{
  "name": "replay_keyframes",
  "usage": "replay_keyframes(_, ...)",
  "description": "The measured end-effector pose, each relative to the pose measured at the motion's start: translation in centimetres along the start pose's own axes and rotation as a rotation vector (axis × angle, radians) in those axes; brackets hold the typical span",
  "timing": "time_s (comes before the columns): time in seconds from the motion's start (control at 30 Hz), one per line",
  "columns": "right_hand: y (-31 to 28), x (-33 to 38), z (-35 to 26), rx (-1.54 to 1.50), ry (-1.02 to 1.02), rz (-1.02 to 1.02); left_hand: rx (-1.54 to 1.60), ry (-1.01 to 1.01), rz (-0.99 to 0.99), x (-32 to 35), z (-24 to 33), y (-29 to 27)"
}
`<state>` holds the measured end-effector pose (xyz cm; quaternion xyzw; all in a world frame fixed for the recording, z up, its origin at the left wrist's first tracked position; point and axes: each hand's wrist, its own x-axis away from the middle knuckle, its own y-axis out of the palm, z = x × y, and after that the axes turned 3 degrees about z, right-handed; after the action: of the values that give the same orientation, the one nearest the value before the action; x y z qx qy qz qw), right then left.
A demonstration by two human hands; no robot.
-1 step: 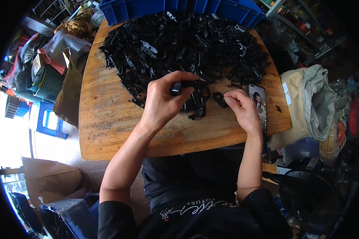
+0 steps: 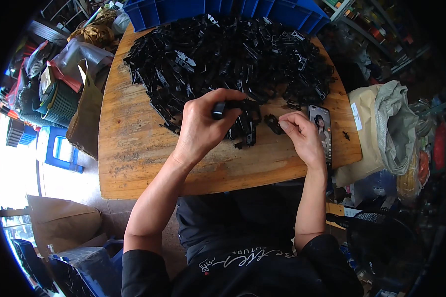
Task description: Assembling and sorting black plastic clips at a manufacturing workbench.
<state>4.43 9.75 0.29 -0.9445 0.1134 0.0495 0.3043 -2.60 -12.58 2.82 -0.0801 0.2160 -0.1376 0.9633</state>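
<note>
My left hand (image 2: 203, 121) is closed around a black part (image 2: 218, 110). One rounded end shows between its thumb and index finger, and the rest is mostly hidden by the fingers. To the right, my right hand (image 2: 302, 137) has its thumb and fingers pinched together at a small dark curved piece (image 2: 272, 123), just above the wooden tabletop. Beyond both hands spreads a large heap of black plastic parts (image 2: 208, 57), some with shiny grey faces. Several of these parts (image 2: 245, 132) lie between the two hands.
The wooden table (image 2: 134, 163) carries a phone (image 2: 327, 143) with a lit screen beside my right hand. A tiny black piece (image 2: 346, 135) lies near the right edge. Blue crates (image 2: 183, 12) stand behind the heap. Sacks (image 2: 381, 128) flank the right side, and a blue stool (image 2: 59, 151) the left.
</note>
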Motion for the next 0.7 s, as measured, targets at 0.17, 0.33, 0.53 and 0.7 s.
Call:
replay_keyframes(0.17,0.1,0.2,-0.9,-0.073,0.029,0.075,-0.017,0.008,-0.003,0.0,0.1,0.0)
replay_keyframes(0.33,2.1,0.5,-1.0,0.359,-0.349,0.391,-0.024,0.026,-0.001,-0.1,0.0,0.0)
replay_keyframes(0.53,3.6,0.7,-1.0,0.474,-0.389,0.375,-0.021,0.026,0.002,0.0,0.0,0.0)
replay_keyframes(0.7,3.5,0.9,-1.1,0.496,-0.372,0.342,-0.006,-0.003,-0.006,0.0,0.1,-0.1)
